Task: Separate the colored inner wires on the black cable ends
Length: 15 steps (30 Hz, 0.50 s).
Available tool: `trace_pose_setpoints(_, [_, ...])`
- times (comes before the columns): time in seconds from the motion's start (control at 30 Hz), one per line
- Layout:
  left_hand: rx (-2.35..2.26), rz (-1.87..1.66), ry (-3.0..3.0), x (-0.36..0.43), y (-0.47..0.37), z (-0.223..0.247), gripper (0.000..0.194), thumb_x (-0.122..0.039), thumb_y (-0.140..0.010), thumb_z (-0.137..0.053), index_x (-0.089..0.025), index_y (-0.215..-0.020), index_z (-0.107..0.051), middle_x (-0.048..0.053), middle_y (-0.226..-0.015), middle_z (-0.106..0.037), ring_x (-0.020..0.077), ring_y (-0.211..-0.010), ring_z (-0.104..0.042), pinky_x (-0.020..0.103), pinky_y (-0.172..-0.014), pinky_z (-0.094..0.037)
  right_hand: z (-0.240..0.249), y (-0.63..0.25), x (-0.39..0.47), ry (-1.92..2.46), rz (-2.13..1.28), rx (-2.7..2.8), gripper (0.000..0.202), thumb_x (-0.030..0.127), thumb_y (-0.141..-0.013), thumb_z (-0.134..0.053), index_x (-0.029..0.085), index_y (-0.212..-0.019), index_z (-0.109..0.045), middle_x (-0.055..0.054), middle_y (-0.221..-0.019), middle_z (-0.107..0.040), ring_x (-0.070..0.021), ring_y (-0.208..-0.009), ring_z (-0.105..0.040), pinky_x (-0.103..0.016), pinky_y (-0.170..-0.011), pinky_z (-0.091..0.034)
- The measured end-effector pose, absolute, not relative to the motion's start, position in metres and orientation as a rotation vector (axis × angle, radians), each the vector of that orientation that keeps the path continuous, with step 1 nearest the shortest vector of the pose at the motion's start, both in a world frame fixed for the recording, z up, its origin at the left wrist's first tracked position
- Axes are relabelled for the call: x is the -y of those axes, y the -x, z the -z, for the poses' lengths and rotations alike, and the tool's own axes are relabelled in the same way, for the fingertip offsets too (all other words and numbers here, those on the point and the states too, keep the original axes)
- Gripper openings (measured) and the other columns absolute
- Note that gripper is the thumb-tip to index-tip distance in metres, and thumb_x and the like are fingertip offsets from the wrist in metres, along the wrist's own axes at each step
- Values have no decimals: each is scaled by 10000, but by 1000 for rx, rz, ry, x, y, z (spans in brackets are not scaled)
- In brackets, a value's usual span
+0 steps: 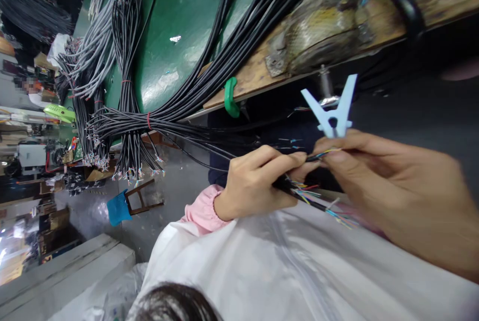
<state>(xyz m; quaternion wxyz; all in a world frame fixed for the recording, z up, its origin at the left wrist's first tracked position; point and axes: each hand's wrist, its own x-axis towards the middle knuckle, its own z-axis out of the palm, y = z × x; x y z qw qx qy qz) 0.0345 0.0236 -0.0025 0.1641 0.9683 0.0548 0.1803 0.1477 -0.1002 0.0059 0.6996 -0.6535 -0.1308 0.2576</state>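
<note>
**Fine wires in a pinch, loose ends crowding beneath**

Risks first. The right hand [396,191] has thumb and forefinger closed on the coloured wires [329,152] of one black cable [313,158], just below the blue clip [343,109]. Contact is tiny; a tug at an angle could, I judge, nick or snap a strand, or let it slip free. The left hand [258,181], below and left of the clip, is closed round several black cables, the single one at its fingertips. Should that grip slacken, the cable would likely twist or slide back. The spare ends [318,205], below the clip, fan out close under the fingers — easy to snag or mix up. The clip itself may get knocked: its two arms spread upward, its lower end is hidden by the right fingers, so I cannot tell what it bites.

Appearance: black cable, dull round jacket, short bared end; thin strands, yellow and blue the clearest, others too blurred to sort. Spare ends show red, yellow, white and light blue — splayed, untidy.

Further left of the clip, a long black bundle [179,111], gathered by a red tie [148,120], lies partly over the green table [187,12].
</note>
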Motion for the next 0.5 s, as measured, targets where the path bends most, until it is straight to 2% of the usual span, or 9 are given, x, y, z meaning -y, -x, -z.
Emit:
trace_pose_setpoints(0.1, [-106, -281, -2839, -21, -29, -15, 280, -173, -903, -664, -153, -1172, -741, 36, -970, -718, 92, -787, -703, 176, -709, -603, -1, -155, 107, 1657, -316, 643, 250, 500, -911, -672, 304, -761, -718, -55, -796, -705, -188, -727, -663, -364, -654, -539])
trace_pose_setpoints(0.13, [-87, -290, -2844, -21, -29, -19, 288, -194, -911, -659, -150, -1186, -734, 40, -986, -721, 97, -799, -710, 179, -708, -612, 0, -156, 108, 1688, -255, 704, 224, 457, -929, -651, 313, -771, -717, -51, -803, -706, -189, -755, -664, -377, -692, -536])
trace_pose_setpoints(0.2, [-90, -418, -2814, -20, -32, -23, 255, -228, -948, -617, -153, -1156, -745, 38, -966, -730, 92, -775, -708, 179, -685, -616, -1, -157, 108, 1657, -258, 705, 224, 468, -934, -653, 321, -778, -718, -45, -799, -699, -183, -748, -655, -369, -675, -520])
trace_pose_setpoints(0.27, [-128, -613, -2716, -20, -40, -22, 231, -249, -984, -577, -165, -1070, -774, 27, -897, -738, 82, -732, -697, 178, -662, -607, -4, -154, 104, 1525, -416, 523, 280, 570, -883, -714, 313, -771, -729, -44, -792, -683, -164, -684, -629, -333, -594, -487])
trace_pose_setpoints(0.37, [-180, -911, -2520, -19, -52, -19, 218, -281, -990, -606, -162, -933, -781, 17, -779, -744, 81, -673, -680, 180, -634, -592, -9, -145, 93, 1248, -668, 209, 414, 679, -678, -850, 284, -690, -729, -36, -712, -634, -144, -575, -572, -301, -488, -436])
trace_pose_setpoints(0.43, [-199, -1052, -2425, -18, -58, -19, 222, -293, -986, -626, -152, -883, -764, 17, -733, -750, 83, -644, -676, 184, -616, -587, -11, -140, 87, 1147, -728, 119, 433, 672, -603, -896, 277, -649, -724, -26, -671, -610, -142, -561, -565, -298, -484, -447])
trace_pose_setpoints(0.5, [-247, -1070, -2394, -17, -59, -19, 240, -314, -991, -617, -155, -882, -759, 24, -719, -760, 91, -617, -674, 203, -596, -587, -11, -137, 82, 1126, -720, 87, 402, 646, -600, -910, 288, -658, -738, -18, -668, -608, -130, -564, -561, -284, -490, -452])
